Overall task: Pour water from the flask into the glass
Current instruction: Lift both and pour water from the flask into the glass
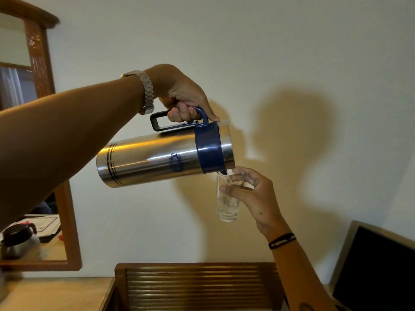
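Two hands mid-air: left hand (pixel 179 95) fingers wrapped round flask (pixel 166 157) handle, tipped so spout meets glass (pixel 227 198) at 5 o'clock; right hand (pixel 253 194) fingers grip glass upright to catch.

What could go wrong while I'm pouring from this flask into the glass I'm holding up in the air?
The flask is tipped nearly level, with its spout just at the rim of the narrow glass, so a small wobble could send water past it. The right hand holds the glass in mid-air with only its fingers, so it might slip as it fills. The left hand has only the handle.
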Motion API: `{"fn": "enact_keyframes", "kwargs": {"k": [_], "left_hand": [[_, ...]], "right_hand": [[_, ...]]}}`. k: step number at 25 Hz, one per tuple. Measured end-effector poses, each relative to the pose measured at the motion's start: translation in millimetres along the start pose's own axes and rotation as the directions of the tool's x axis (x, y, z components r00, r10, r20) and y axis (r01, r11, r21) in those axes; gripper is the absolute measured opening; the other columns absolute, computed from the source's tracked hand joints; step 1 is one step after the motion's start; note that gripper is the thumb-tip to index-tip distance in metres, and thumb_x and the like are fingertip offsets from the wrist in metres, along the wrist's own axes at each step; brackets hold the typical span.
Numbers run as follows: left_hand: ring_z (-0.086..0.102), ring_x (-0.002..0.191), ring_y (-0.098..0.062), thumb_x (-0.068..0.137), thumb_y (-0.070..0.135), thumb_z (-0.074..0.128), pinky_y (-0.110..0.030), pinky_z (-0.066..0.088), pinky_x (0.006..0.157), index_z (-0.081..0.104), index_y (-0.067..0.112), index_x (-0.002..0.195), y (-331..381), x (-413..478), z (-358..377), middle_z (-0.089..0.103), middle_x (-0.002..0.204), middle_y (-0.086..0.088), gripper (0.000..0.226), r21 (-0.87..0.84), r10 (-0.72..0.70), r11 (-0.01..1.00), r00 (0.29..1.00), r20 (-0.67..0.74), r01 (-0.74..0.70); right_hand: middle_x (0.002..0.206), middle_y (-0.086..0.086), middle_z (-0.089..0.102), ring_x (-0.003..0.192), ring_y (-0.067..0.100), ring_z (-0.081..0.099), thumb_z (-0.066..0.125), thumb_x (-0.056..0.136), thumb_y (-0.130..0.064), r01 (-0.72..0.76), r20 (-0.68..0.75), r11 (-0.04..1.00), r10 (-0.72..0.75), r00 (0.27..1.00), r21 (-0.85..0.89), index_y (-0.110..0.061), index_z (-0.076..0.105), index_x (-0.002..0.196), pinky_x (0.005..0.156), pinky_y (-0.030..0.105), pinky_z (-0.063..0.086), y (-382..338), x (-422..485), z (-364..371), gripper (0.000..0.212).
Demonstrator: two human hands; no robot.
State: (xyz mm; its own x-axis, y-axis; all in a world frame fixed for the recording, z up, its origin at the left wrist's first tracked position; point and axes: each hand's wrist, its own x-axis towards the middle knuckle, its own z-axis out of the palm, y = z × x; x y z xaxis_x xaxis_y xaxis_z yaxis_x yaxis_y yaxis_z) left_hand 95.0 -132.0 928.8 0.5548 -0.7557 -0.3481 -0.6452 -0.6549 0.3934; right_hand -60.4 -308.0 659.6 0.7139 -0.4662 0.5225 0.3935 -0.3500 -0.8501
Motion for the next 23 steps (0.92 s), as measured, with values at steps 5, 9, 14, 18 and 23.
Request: {"fn": "enact_keyframes", "kwargs": {"k": [5, 9, 14, 18, 23], "left_hand": [[0.032, 0.036, -0.017, 0.093, 0.058, 0.071, -0.025, 0.031, 0.048, 0.042, 0.016, 0.053, 2, 6, 0, 0.031, 0.043, 0.002, 0.065, 0.033, -0.033, 0.999, 0.999, -0.006, 0.033], [0.029, 0.038, -0.017, 0.093, 0.058, 0.069, -0.026, 0.029, 0.047, 0.039, 0.017, 0.056, 8, 7, 1, 0.028, 0.046, 0.001, 0.063, 0.036, -0.031, 0.999, 0.999, 0.022, 0.03], [0.029, 0.039, -0.017, 0.092, 0.058, 0.069, -0.026, 0.029, 0.047, 0.04, 0.016, 0.056, 13, 4, 2, 0.028, 0.046, 0.001, 0.062, 0.026, -0.024, 0.999, 0.999, 0.025, 0.023], [0.029, 0.038, -0.017, 0.092, 0.057, 0.069, -0.025, 0.03, 0.047, 0.041, 0.016, 0.056, 12, 4, 1, 0.028, 0.046, 0.001, 0.062, 0.019, -0.021, 1.0, 1.0, 0.016, 0.021], [0.029, 0.039, -0.017, 0.092, 0.057, 0.07, -0.025, 0.03, 0.047, 0.042, 0.016, 0.056, 7, 3, 3, 0.028, 0.046, 0.001, 0.061, -0.01, -0.034, 0.999, 0.999, 0.032, 0.034]], "right_hand": [[0.103, -0.013, 0.082, 0.092, -0.003, 0.078, 0.1, 0.062, -0.032, -0.001, -0.011, 1.0, 0.001, 1.0, -0.012, -0.024, 0.076, 0.124, 0.076, 0.014, 0.061, -2, -4, -2, 0.068], [0.1, -0.017, 0.081, 0.088, -0.007, 0.077, 0.101, 0.069, -0.02, -0.014, -0.027, 0.999, 0.013, 1.0, -0.034, -0.024, 0.076, 0.122, 0.074, 0.008, 0.057, -2, -5, -5, 0.059], [0.097, -0.021, 0.081, 0.088, -0.007, 0.077, 0.101, 0.069, -0.018, -0.014, -0.033, 0.999, 0.013, 0.999, -0.033, -0.024, 0.076, 0.123, 0.075, 0.009, 0.058, -3, -7, -7, 0.06], [0.104, -0.015, 0.081, 0.092, -0.005, 0.077, 0.101, 0.069, -0.021, -0.01, -0.035, 0.999, 0.009, 0.999, -0.045, -0.025, 0.076, 0.124, 0.076, 0.013, 0.06, -3, -9, -5, 0.061], [0.106, -0.009, 0.083, 0.096, -0.001, 0.077, 0.102, 0.067, -0.023, -0.025, -0.048, 0.999, 0.023, 0.999, -0.039, -0.028, 0.076, 0.123, 0.089, 0.027, 0.061, -6, -10, -3, 0.062]]}}
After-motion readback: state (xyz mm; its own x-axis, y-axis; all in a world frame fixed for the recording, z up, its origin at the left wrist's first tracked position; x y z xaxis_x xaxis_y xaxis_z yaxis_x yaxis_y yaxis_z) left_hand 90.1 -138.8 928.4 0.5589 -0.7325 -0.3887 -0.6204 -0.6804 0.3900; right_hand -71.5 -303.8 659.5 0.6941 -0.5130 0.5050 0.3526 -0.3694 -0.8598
